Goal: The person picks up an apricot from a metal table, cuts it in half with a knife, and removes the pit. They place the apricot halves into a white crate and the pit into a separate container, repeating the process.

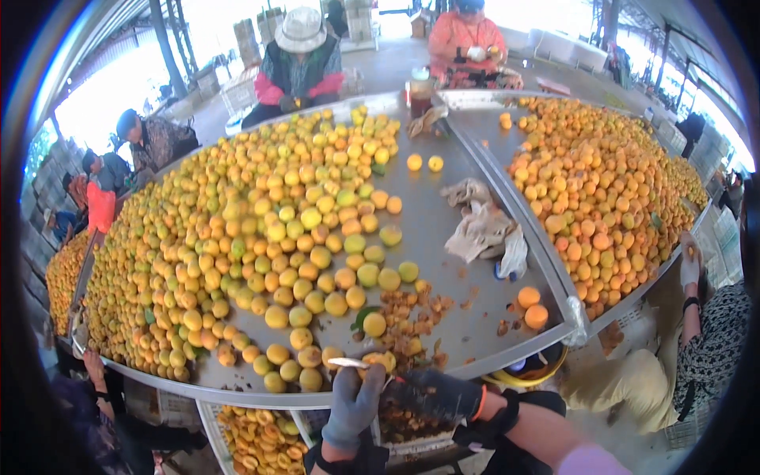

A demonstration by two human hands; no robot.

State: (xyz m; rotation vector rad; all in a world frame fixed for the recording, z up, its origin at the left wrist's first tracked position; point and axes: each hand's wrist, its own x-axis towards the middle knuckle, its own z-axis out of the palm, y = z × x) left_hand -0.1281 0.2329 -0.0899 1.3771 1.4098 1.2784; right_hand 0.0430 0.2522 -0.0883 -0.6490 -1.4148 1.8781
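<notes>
My left hand [354, 408], in a grey glove, is raised at the near edge of the metal table, its fingers closed round a yellow-orange apricot [381, 361]. A slim whitish piece [348, 362] lies across its fingertips; I cannot tell what it is. My right hand [438, 394], in a dark, stained glove, is closed close beside the apricot. What it grips is hidden. Just beyond both hands are brown pits and scraps [412, 315] on the table. A large heap of yellow-green apricots [269, 237] spreads to the left.
A metal divider [507, 190] separates a second apricot heap [594, 214] on the right. Crumpled gloves [479, 226] lie beside it. Below the edge stand a crate of halved apricots [261, 439] and a yellow-rimmed bucket [538, 376]. Several people sit around the table.
</notes>
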